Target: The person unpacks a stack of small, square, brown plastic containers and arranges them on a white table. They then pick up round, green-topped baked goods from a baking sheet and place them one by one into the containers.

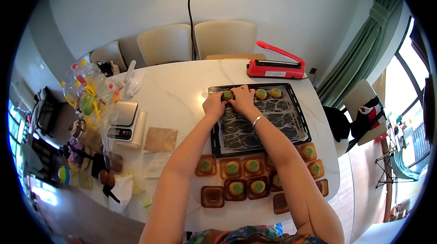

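Note:
A round green-topped pastry [228,95] sits at the far left of a black baking tray [214,141] lined with crinkled clear film. From its left side, the fingers of my left hand [215,105] grip it. My right hand [244,100], with a silver bangle at the wrist, closes on it from the right. What lies under my right palm is hidden. To the right of that hand, two similar pastries [261,94] rest on the tray's far edge. Nearer me, several brown plastic cups [205,165] hold green-topped pastries [236,188]; an empty brown cup [212,197] stands among them, and my right forearm hides part of the rows.
Behind the tray stands a red heat sealer [276,70] with its arm raised. A digital kitchen scale [122,121], a stack of brown sheets in film [160,139] and clustered plastic bottles [92,76] occupy the left. Beige chairs [225,37] line the table's far edge.

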Demonstrator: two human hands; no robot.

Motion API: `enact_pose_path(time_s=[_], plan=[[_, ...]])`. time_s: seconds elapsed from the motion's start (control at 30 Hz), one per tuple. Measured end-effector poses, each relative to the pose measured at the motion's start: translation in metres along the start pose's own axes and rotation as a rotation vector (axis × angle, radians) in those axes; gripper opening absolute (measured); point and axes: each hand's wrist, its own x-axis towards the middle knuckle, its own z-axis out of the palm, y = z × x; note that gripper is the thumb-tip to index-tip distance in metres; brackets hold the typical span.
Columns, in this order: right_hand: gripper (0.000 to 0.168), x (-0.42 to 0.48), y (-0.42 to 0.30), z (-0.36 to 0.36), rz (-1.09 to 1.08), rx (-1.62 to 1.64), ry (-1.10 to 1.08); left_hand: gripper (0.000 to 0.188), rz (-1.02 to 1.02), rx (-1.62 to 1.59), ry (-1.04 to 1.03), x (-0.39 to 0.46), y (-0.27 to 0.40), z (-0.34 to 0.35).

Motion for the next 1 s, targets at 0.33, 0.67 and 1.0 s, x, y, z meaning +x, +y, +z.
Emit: enact_pose_path(time_s=[0.33,0.67,1.0], plan=[[0.041,-0.041,-0.020,-0.041,-0.122,0.074,0.278,0.049,0.229,-0.190,0.149,-0.026,-0.002,-0.042],[0.036,-0.216,-0.085,-0.101,-0.380,0.326,-0.082,0.037,0.240,-0.153,-0.278,-0.220,0.011,-0.157],[0.037,-0.284,-0.116,-0.085,-0.474,0.351,-0.073,0.036,0.207,-0.024,-0.346,-0.306,0.006,-0.174]])
